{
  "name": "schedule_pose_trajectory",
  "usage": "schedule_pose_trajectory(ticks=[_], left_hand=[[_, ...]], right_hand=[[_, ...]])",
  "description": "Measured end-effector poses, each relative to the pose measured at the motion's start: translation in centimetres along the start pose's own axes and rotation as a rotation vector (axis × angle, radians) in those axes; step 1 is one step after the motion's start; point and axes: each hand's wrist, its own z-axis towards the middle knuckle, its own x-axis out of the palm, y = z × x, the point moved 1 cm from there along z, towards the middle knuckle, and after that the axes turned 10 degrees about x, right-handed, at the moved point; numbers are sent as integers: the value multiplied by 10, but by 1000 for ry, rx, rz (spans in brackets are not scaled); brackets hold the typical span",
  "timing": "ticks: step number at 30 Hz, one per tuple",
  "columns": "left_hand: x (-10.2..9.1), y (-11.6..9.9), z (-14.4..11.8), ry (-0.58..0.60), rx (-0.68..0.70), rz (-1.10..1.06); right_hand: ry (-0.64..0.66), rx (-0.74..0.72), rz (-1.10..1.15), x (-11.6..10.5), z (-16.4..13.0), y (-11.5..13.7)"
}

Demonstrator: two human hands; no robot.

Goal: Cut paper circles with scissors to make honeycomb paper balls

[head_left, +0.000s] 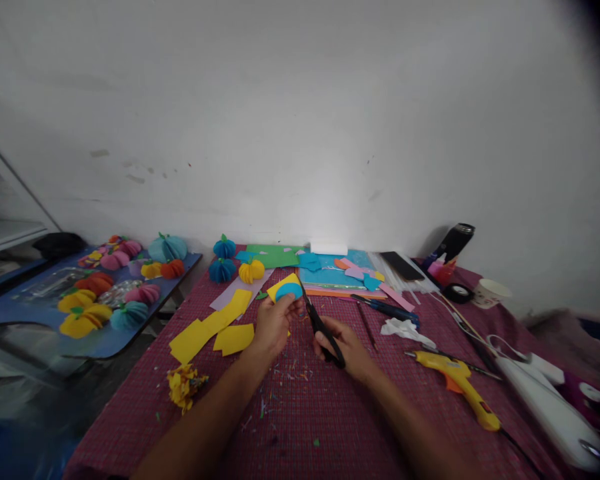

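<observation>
Left hand pinches yellow paper, blue disc; right hand grips scissors — just right of paper, long axis toward worktop's far edge.

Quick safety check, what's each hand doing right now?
Left hand: closed, holding blue piece and yellow paper.
Right hand: closed, holding black scissors.

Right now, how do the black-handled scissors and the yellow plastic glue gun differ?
The black-handled scissors are gripped in the right hand; the yellow plastic glue gun lies on the dark red tablecloth. The scissors look dark throughout; the glue gun is yellow with an orange trigger. Both are handheld tools.
</observation>
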Motion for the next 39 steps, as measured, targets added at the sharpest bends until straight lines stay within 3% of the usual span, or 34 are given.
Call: schedule_pose_trajectory(ticks=[14, 39], left_hand=[[-3, 8, -2, -35, -30, -53], [-2, 8, -3, -55, -30, -64]], right_hand=[[28, 6, 68, 5, 1, -2], [2, -14, 2, 5, 3, -4]])
